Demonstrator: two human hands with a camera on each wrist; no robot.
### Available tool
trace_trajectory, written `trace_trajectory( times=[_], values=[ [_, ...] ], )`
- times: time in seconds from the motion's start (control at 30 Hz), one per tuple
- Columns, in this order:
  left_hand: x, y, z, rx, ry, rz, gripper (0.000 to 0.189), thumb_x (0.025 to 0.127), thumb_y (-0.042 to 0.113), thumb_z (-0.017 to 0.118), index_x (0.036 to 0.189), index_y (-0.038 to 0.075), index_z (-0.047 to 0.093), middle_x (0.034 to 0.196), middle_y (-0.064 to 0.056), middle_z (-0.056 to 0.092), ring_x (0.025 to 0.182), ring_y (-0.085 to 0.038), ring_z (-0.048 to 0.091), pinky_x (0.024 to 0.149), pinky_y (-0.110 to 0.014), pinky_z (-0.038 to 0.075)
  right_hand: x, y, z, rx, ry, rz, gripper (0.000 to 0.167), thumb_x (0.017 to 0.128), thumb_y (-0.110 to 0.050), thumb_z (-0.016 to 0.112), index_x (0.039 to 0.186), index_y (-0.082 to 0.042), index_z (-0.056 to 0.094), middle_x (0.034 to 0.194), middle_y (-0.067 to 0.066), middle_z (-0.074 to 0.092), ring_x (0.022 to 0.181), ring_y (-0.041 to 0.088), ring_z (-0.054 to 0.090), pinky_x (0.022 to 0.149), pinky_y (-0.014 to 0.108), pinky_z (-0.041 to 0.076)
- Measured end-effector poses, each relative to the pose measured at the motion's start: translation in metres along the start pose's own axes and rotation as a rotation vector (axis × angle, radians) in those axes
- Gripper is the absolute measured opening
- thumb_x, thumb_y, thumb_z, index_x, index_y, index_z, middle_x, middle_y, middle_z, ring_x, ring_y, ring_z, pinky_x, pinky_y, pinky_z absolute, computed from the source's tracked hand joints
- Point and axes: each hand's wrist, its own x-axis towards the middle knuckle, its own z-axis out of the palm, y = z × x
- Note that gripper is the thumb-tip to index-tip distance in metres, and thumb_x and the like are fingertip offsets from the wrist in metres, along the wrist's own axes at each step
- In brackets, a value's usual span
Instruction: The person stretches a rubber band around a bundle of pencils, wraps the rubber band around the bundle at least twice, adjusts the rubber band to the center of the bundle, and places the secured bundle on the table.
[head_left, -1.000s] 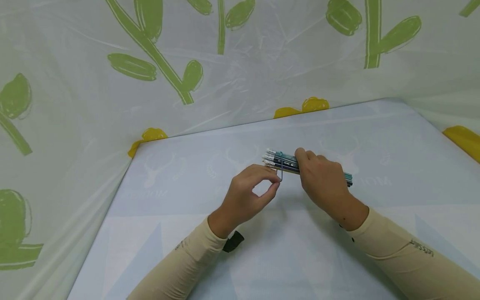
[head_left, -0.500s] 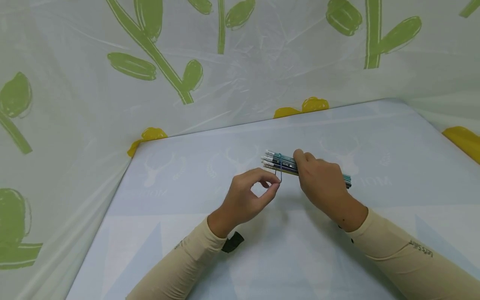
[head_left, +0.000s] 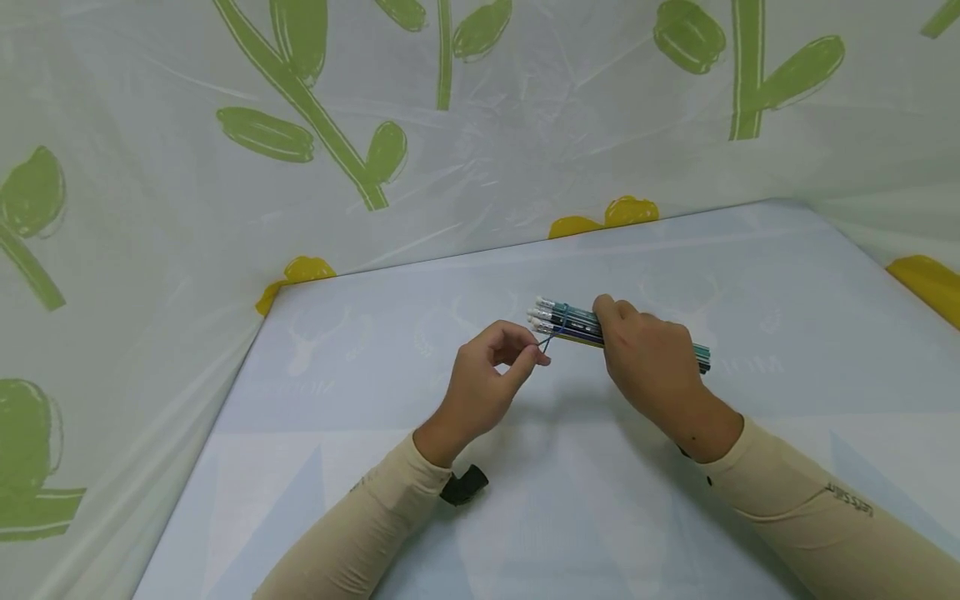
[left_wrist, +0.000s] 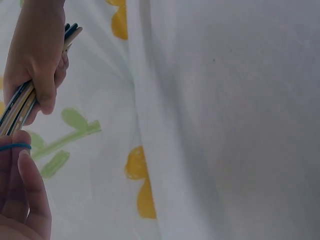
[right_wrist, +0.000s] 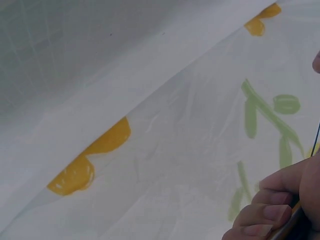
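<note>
A bundle of several pencils (head_left: 577,322) with white erasers at its left end is held above the table by my right hand (head_left: 651,358), whose fingers wrap round it. Round the bundle near the eraser end runs a blue rubber band (head_left: 564,319). My left hand (head_left: 483,379) pinches a loop of that band between thumb and forefinger and stretches it toward the lower left. In the left wrist view the band (left_wrist: 15,146) crosses the left fingertips, and the pencils (left_wrist: 20,107) pass through the right hand. In the right wrist view, curled fingers (right_wrist: 265,215) cover most of the bundle.
The table (head_left: 360,350) has a pale blue and white cover with faint deer prints. Behind it hangs a white sheet (head_left: 525,150) with green leaf and yellow flower prints. A small black object (head_left: 465,486) shows beside the left wrist.
My left hand has moved left and slightly up, and the pinched band loop, which hung down below the pencils, now slants toward the eraser ends and looks crossed. The right hand keeps its grip.
</note>
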Motion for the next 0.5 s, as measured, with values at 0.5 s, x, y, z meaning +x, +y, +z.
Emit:
trace_trajectory(
  times=[0.5],
  values=[
    [0.0063, -0.0092, -0.0031, -0.203, -0.109, -0.223, 0.015, 0.102, 0.014, 0.055, 0.108, -0.001, 0.056, 0.097, -0.018, 0.072, 0.087, -0.021, 0.073, 0.075, -0.028, 0.057, -0.0034, 0.0011, 0.0086, 0.012, 0.197, -0.114, 0.036, 0.081, -0.002, 0.08, 0.112, -0.003, 0.063, 0.078, 0.014, 0.069, 0.054, 0.027, 0.062, 0.045, 0.035, 0.05]
  ],
)
